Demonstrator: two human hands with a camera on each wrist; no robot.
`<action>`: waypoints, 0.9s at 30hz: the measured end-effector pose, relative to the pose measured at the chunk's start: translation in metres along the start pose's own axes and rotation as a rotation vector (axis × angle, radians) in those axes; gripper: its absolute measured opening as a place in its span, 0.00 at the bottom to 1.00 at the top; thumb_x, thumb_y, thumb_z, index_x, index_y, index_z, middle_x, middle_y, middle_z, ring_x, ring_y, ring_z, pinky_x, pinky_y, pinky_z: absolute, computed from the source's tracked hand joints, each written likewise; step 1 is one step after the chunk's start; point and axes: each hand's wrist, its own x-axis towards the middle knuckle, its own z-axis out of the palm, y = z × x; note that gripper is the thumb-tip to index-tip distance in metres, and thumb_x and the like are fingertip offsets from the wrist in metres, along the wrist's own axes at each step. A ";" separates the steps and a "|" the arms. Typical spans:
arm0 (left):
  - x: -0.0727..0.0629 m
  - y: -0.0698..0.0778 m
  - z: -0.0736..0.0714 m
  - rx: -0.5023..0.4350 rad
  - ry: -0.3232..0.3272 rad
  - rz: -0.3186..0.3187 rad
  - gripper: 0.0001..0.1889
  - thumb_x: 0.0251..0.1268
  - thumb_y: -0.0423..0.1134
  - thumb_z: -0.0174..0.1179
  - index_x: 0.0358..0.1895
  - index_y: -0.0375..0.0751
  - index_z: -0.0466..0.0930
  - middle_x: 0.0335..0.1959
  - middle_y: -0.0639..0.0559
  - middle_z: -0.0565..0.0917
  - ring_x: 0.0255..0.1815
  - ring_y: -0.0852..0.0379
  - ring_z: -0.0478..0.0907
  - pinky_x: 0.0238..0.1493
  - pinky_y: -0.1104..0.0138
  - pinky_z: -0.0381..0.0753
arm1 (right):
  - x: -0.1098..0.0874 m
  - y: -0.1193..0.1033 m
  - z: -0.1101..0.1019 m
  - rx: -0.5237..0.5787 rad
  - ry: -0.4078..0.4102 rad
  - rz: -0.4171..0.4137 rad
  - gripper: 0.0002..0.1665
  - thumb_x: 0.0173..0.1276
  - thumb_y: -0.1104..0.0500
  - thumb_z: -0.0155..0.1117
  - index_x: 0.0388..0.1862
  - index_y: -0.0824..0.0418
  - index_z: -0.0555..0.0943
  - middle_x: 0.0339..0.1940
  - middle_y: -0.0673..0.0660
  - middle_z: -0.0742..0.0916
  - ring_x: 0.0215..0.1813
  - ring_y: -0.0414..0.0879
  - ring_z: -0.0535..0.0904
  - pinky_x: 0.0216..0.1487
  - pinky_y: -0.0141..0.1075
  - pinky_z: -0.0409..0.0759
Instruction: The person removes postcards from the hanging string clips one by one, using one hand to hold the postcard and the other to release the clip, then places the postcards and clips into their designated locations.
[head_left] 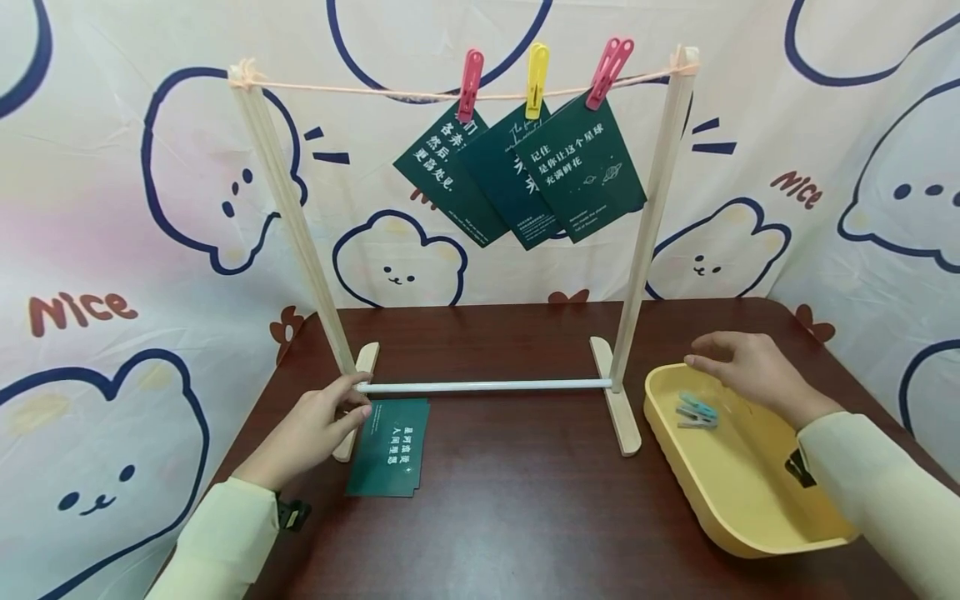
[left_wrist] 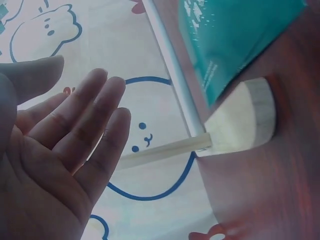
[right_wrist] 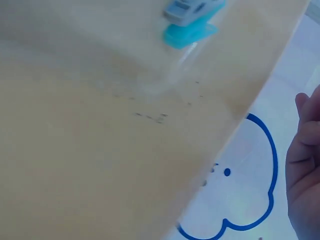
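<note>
My left hand (head_left: 318, 425) hovers over the left foot of a wooden rack, beside a small stack of dark green cards (head_left: 390, 450) on the table. Its fingers are relaxed in the left wrist view, with nothing held. My right hand (head_left: 753, 375) is above the far rim of a yellow tray (head_left: 757, 508), fingers loosely bent and holding nothing that shows. Inside the tray lie a blue clothespin (head_left: 697, 406) and a grey clothespin (head_left: 696, 419). Three green cards hang overlapping from the rack's string, under a red clothespin (head_left: 469, 87), a yellow clothespin (head_left: 536, 82) and further red pegs at right.
The rack has a left post (head_left: 296, 225), a right post (head_left: 654, 217) and a white crossbar (head_left: 487, 386) low between them. A thin string (head_left: 337, 87) joins the post tops. All stands on a dark brown table (head_left: 517, 508), with a cartoon-printed cloth (head_left: 390, 192) behind.
</note>
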 end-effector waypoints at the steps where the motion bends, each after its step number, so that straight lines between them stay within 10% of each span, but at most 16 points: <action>1: 0.001 0.001 -0.001 -0.006 0.002 -0.001 0.27 0.69 0.39 0.61 0.69 0.43 0.66 0.44 0.53 0.84 0.46 0.52 0.79 0.49 0.51 0.80 | 0.001 -0.002 -0.001 -0.001 0.010 -0.006 0.37 0.66 0.32 0.58 0.55 0.63 0.81 0.52 0.65 0.83 0.57 0.64 0.74 0.53 0.61 0.71; 20: 0.028 0.023 -0.014 -0.059 0.058 0.093 0.31 0.70 0.42 0.60 0.73 0.45 0.59 0.52 0.48 0.82 0.50 0.50 0.80 0.47 0.53 0.81 | 0.015 -0.050 -0.028 0.013 0.068 -0.057 0.38 0.64 0.29 0.56 0.58 0.57 0.80 0.55 0.62 0.82 0.57 0.60 0.75 0.51 0.61 0.74; 27: 0.040 0.033 -0.021 -0.064 0.079 0.129 0.31 0.71 0.47 0.58 0.73 0.46 0.58 0.54 0.48 0.81 0.50 0.50 0.80 0.48 0.53 0.80 | 0.021 -0.074 -0.046 0.080 0.173 -0.118 0.29 0.65 0.35 0.62 0.54 0.53 0.82 0.49 0.58 0.85 0.39 0.53 0.81 0.32 0.41 0.82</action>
